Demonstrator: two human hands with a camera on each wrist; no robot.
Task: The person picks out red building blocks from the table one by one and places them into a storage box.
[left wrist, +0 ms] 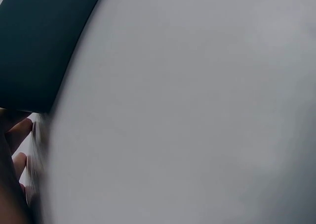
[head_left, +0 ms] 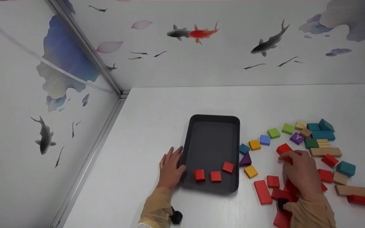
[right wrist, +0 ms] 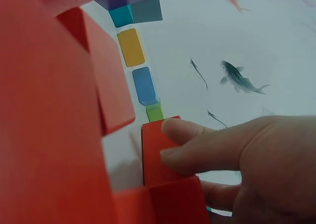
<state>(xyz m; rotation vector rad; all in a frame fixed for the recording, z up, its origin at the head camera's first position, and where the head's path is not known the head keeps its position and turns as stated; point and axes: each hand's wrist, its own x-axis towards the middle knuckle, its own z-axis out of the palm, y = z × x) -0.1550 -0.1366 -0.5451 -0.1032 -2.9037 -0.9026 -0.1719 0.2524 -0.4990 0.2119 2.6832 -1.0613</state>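
Note:
A dark grey rectangular tray (head_left: 213, 139) lies on the white table with 3 red blocks near its front end: one (head_left: 199, 175) at left, another (head_left: 215, 176) beside it, a third (head_left: 228, 167) at right. My left hand (head_left: 169, 167) touches the tray's left side, fingers fairly straight; in the left wrist view the fingers (left wrist: 19, 135) show beside the tray's wall (left wrist: 44, 46). To the right of the tray, my right hand (head_left: 301, 172) pinches a red block (head_left: 284, 148) with its fingertips. The right wrist view shows thumb and finger against that red block (right wrist: 157, 145).
Yellow (head_left: 254, 144), blue (head_left: 265, 140), green (head_left: 273, 133) and purple (head_left: 245, 160) blocks curve along the tray's right. More red blocks (head_left: 263, 192) surround the right forearm. Wooden (head_left: 325, 152) and teal (head_left: 346, 168) blocks lie farther right. A patterned wall (head_left: 214, 69) stands behind.

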